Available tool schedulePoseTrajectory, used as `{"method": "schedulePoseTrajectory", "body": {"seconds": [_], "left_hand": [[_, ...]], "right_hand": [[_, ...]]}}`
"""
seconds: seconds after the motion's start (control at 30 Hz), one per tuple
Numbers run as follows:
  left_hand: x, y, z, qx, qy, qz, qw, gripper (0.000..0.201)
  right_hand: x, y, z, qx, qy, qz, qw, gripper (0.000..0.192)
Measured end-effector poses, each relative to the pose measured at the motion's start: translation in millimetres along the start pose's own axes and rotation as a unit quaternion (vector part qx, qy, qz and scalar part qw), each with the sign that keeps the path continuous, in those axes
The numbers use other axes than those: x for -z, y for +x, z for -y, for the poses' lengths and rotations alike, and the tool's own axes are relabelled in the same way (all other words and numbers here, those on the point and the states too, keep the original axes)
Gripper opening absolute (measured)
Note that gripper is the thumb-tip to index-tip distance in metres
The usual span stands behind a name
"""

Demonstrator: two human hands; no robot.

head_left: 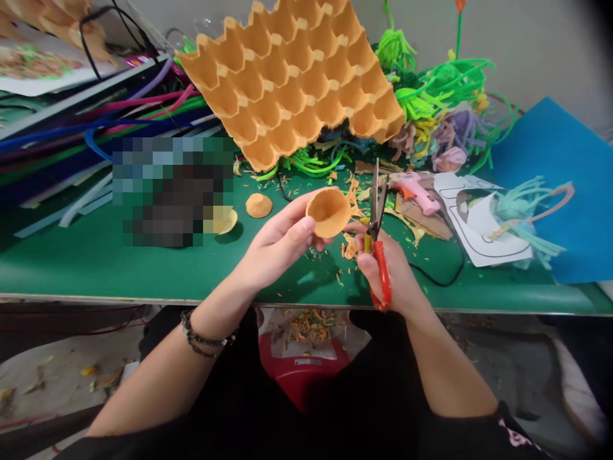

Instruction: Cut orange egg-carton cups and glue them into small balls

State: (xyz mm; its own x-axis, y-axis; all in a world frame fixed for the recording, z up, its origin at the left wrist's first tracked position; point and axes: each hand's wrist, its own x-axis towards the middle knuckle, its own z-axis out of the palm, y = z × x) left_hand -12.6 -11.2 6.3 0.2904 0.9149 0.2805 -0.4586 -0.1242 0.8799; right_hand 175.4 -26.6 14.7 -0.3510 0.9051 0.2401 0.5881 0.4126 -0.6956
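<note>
My left hand (pixel 285 239) grips a round tan egg-carton cup (pixel 329 214) by its rim, its hollow side facing me. In my right hand (pixel 393 271) is a pair of scissors (pixel 380 239) with red and yellow handles, blades pointing up and slightly apart. The blades stand just right of the cup and do not touch it. Two more cut cups lie on the green table to the left: one cup (pixel 259 205) is upside down, the other cup (pixel 226 220) lies tilted. Behind my hands leans a large egg tray (pixel 297 76) with a ragged lower edge.
Tan scraps (pixel 352 246) litter the table (pixel 96 268) near my hands. To the right lie a pink glue gun (pixel 416 191), a white printed sheet (pixel 502 239) and blue board (pixel 550 185). Bundled pipe cleaners (pixel 440 96) stand behind. A red bin (pixel 306 370) with scraps sits below.
</note>
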Motion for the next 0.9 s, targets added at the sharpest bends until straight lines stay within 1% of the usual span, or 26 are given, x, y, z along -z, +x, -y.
{"method": "schedulePoseTrajectory", "body": {"seconds": [0.07,0.13,0.2,0.33,0.4,0.47,0.53,0.63,0.77,0.83,0.9], "left_hand": [[-1.1,1,-2,0.019,-0.013,-0.004,1.000,0.039],[-1.6,2,-3,0.044,-0.030,-0.006,0.999,0.039],[-1.9,2,-4,0.063,-0.046,-0.002,0.997,0.035],[-2.0,2,-6,0.068,-0.048,0.012,0.996,0.028],[-1.7,2,-6,0.066,-0.047,0.007,0.997,0.027],[-1.3,3,-6,0.068,-0.057,-0.015,0.996,0.032],[-1.1,4,-4,0.071,-0.063,-0.049,0.994,0.037],[-1.3,6,0,0.072,-0.033,-0.102,0.992,0.038],[0.3,7,8,0.066,0.024,-0.165,0.984,0.036],[1.9,4,11,0.056,0.049,-0.168,0.983,0.037],[3.0,0,13,0.044,0.067,-0.147,0.986,0.040]], "right_hand": [[-1,1,1,-0.013,0.008,0.009,1.000,0.046],[-1,2,2,-0.030,-0.017,0.014,0.999,0.043],[-3,3,4,-0.040,-0.043,0.014,0.998,0.042],[-5,4,5,-0.036,-0.057,0.021,0.998,0.041],[-5,4,6,-0.036,-0.062,0.028,0.997,0.041],[-4,3,6,-0.034,-0.065,0.039,0.997,0.040],[-3,3,7,-0.026,-0.065,0.055,0.996,0.039],[-1,3,8,-0.019,-0.065,0.073,0.995,0.041],[0,4,7,-0.035,-0.069,0.054,0.996,0.045],[0,5,7,-0.043,-0.075,0.046,0.995,0.047],[-1,5,7,-0.040,-0.090,0.046,0.994,0.048]]}}
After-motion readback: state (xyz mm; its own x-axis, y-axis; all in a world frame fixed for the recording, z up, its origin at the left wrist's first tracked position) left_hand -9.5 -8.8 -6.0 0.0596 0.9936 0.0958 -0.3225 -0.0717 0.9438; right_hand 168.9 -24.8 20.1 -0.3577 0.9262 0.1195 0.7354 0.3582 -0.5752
